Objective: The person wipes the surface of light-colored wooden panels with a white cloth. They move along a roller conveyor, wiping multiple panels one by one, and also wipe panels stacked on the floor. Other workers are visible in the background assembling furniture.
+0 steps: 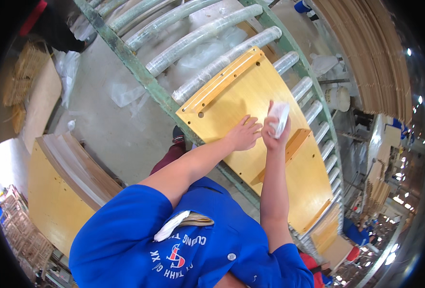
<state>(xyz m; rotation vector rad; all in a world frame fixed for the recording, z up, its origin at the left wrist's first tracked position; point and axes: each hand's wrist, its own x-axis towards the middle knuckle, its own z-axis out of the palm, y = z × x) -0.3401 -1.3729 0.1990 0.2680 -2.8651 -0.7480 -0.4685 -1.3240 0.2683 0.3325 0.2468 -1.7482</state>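
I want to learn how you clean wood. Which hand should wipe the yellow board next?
Probably the right hand. It grips the white cloth and hovers just above the wooden panel. The left hand lies flat on the panel, holds nothing, and looks better placed for steadying it.

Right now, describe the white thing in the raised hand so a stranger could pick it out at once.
Find the green roller conveyor running across the floor, then the yellow wooden panel lying on its rollers. Above the panel's middle, the right hand grips a crumpled white cloth, the only white item over the wood; the left hand beside it rests flat and empty.
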